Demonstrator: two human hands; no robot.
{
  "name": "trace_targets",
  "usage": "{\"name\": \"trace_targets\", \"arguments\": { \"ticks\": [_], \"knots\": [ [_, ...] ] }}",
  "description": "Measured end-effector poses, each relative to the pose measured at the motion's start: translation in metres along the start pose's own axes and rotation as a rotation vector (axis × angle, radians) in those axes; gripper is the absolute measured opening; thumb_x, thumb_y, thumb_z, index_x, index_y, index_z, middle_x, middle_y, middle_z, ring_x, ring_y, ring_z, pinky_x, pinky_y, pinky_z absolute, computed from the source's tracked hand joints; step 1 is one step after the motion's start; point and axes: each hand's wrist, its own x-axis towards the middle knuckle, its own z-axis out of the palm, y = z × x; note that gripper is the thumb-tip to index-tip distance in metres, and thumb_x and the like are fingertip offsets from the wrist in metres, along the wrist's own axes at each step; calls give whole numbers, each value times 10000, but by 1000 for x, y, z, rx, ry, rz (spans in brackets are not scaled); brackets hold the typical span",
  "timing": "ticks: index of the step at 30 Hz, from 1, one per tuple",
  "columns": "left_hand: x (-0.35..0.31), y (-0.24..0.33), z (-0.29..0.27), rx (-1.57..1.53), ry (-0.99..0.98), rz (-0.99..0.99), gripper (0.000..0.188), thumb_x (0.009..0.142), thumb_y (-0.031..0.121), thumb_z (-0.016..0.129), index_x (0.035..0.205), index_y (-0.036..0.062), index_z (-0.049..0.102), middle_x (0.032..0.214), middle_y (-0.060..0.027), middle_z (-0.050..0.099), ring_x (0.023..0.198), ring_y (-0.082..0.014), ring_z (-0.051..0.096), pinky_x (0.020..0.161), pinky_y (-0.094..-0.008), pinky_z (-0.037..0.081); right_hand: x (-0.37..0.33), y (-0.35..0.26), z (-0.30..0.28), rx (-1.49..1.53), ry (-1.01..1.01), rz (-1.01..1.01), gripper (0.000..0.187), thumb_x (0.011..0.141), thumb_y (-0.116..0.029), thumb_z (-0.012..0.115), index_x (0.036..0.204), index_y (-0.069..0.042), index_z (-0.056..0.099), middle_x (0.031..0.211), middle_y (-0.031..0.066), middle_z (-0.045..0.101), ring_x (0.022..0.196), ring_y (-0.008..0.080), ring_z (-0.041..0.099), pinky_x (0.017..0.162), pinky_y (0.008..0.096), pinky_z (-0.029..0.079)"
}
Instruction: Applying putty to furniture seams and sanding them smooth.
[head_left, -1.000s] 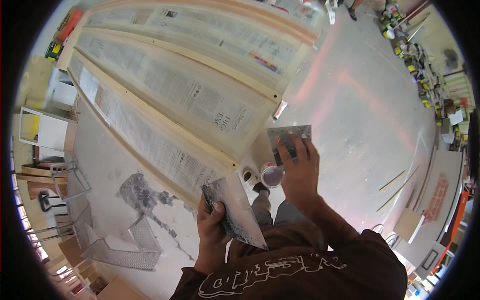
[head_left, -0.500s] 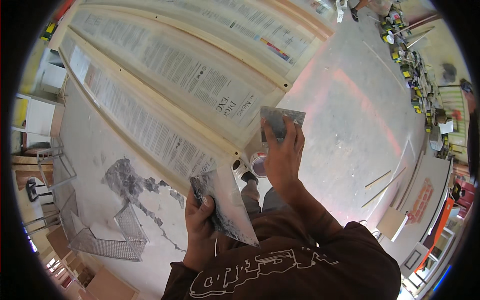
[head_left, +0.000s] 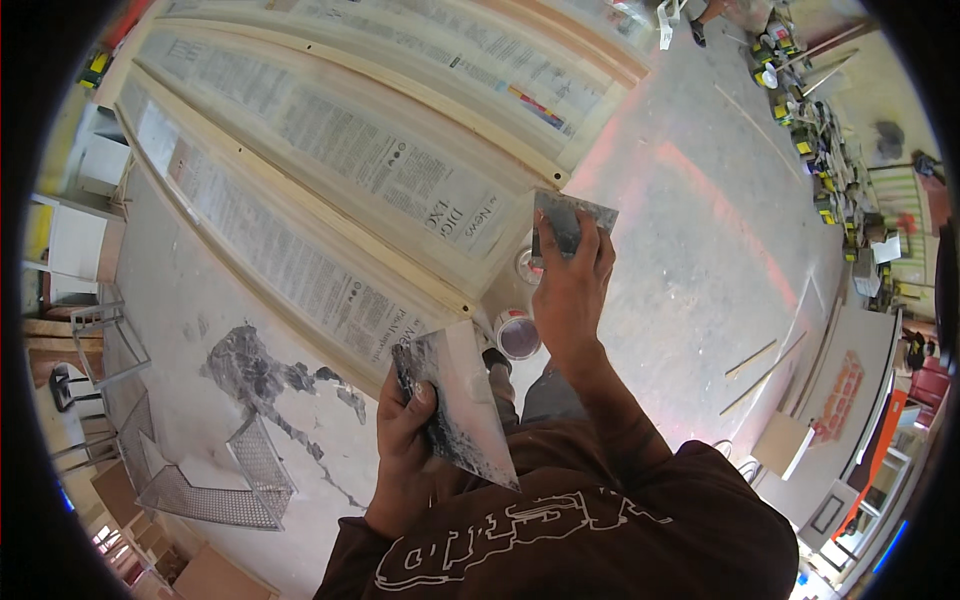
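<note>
My left hand (head_left: 403,432) grips a wide flat metal blade (head_left: 462,400) smeared with grey paste, held close to my chest. My right hand (head_left: 567,290) is raised higher and holds a smaller flat scraper (head_left: 572,216) by its lower edge, above the near end of the pale wooden door frames (head_left: 380,230). Newspaper sheets (head_left: 390,170) cover the panels of those frames. Under my hands, on the floor, stand two small round open tins (head_left: 517,332), one partly hidden behind my right hand.
Grey concrete floor (head_left: 700,250) stretches to the right, with thin wooden strips (head_left: 760,365) lying on it. A dark stain (head_left: 255,370) and metal mesh racks (head_left: 215,480) lie at the lower left. Cans and clutter (head_left: 820,150) line the far right edge.
My right hand with the small scraper has risen and shifted slightly right. The left hand with the wide blade has stayed near my chest.
</note>
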Motion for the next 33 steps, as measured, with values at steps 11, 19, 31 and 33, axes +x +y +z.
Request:
{"name": "trace_targets", "arguments": {
  "ticks": [11,19,31,33],
  "knots": [
    [0,1,-2,-3,89,18,526,958,272,600,1347,-57,467,1167,-136,636,812,-205,684,703,-296,571,-10,-45,-44,95,-81,35,658,796,30,621,1406,-206,557,1470,189,309,1337,438,303,1102,526,372],
    [10,-6,-7,-230,-16,-246,474,977,279,573,1316,-33,460,1135,-162,624,622,-235,684,560,-334,600,-29,-13,-127,1253,102,-26,269,864,7,703,1127,28,652,1062,146,645,868,213,640,762,328,544],
    [14,-21,23,-246,-150,-167,626,899,191,679,1421,-18,405,1172,-144,631,987,-229,676,809,-345,592,-12,69,-124,1136,-906,341,388,883,-272,762,1123,11,650,975,56,690,895,117,629,798,287,506],
    [5,-34,37,-166,-142,-177,622,903,195,689,1418,-15,412,1198,-151,622,1029,-246,664,863,-374,575,-6,77,-120,1351,-872,508,396,893,-293,750,1127,11,651,980,58,692,883,125,635,795,285,507]
  ]
}}
